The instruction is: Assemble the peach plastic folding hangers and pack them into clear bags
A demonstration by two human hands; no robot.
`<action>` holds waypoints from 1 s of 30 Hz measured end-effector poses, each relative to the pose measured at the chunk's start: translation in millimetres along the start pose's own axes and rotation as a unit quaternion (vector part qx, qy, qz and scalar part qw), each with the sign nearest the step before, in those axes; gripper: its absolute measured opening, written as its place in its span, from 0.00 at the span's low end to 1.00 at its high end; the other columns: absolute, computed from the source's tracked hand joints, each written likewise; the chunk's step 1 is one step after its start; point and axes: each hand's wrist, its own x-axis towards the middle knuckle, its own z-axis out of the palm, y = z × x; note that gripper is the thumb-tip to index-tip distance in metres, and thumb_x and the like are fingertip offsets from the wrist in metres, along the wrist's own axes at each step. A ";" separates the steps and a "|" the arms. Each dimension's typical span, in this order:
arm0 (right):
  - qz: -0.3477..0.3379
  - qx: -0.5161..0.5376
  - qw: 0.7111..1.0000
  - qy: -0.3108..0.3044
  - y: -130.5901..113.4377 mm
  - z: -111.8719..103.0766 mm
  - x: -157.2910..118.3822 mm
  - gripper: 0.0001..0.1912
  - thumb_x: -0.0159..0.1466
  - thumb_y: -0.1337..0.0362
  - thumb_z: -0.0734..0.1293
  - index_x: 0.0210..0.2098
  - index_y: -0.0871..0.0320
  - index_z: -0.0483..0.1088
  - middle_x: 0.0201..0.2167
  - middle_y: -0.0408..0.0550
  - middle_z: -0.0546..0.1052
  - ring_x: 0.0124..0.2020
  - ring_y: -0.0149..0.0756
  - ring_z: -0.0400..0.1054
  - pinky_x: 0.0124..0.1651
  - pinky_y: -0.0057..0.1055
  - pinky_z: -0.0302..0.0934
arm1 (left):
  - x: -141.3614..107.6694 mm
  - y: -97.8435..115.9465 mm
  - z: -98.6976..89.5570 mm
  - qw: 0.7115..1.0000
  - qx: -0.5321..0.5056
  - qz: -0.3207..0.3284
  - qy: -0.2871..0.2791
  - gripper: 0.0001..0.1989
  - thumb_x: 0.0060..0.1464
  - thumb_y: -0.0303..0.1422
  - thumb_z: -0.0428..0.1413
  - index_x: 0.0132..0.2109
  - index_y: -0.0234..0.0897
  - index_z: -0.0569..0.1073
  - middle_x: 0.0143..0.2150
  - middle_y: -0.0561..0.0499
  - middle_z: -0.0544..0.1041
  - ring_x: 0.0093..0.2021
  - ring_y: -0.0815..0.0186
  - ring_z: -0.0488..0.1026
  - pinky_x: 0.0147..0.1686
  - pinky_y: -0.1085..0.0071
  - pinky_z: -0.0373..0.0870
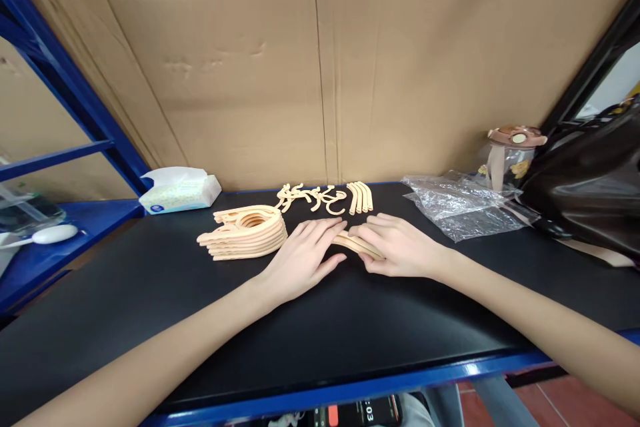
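Beige curved piece (356, 245), slim and smooth, is held low over the table at the centre of my clock, with twelve pointing away from the person. I judge it to be light and quite stiff, probably plastic, a little slippery; if twisted strongly, the thin middle could crack. It is best taken near each end, between thumb and fingertips.

Right hand (395, 245) pinches its right end, thumb below and fingers bent above. Left hand (300, 253) lies with fingers nearly straight across the left end, thumb apart; whether it grips, I cannot tell.

From largest to smallest: behind, at twelve, stands a creased cardboard wall (225, 80), matt and brown. Under the hands is the black table (350, 320), flat and smooth. At two o'clock there is crumpled clear plastic (465, 207), shiny and soft. At nine, beige looped frames (253, 247) are stacked in even layers, with rounded edges. At twelve, short curved bars (360, 197) lie side by side. At eleven, small hooks (317, 199), the smallest, lie in a loose row.
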 end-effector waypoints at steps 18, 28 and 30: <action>-0.005 0.002 1.000 -0.021 -0.4 8.9 -6.7 0.13 0.64 0.62 0.62 0.45 0.62 0.69 0.33 0.48 0.74 0.35 0.39 0.66 0.40 0.33 0.56 | -2.7 -2.0 2.7 0.997 -0.019 -0.003 -0.075 0.14 0.65 0.33 0.43 0.55 0.35 0.65 0.47 0.46 0.73 0.45 0.61 0.69 0.46 0.63 0.66; -0.028 -0.017 0.999 -0.015 4.0 17.4 -7.9 0.13 0.67 0.61 0.59 0.42 0.61 0.71 0.34 0.49 0.76 0.35 0.38 0.66 0.39 0.34 0.55 | -2.9 -5.5 6.2 0.997 -0.012 0.014 -0.075 0.15 0.64 0.33 0.44 0.55 0.37 0.67 0.44 0.48 0.69 0.43 0.62 0.67 0.43 0.66 0.68; -0.026 -0.017 0.999 -0.010 5.5 18.3 -7.4 0.13 0.67 0.61 0.59 0.41 0.61 0.71 0.34 0.49 0.76 0.35 0.37 0.66 0.39 0.34 0.55 | -2.1 -6.1 7.3 0.997 -0.006 0.012 -0.075 0.15 0.65 0.33 0.44 0.54 0.37 0.68 0.43 0.48 0.69 0.42 0.63 0.67 0.43 0.66 0.68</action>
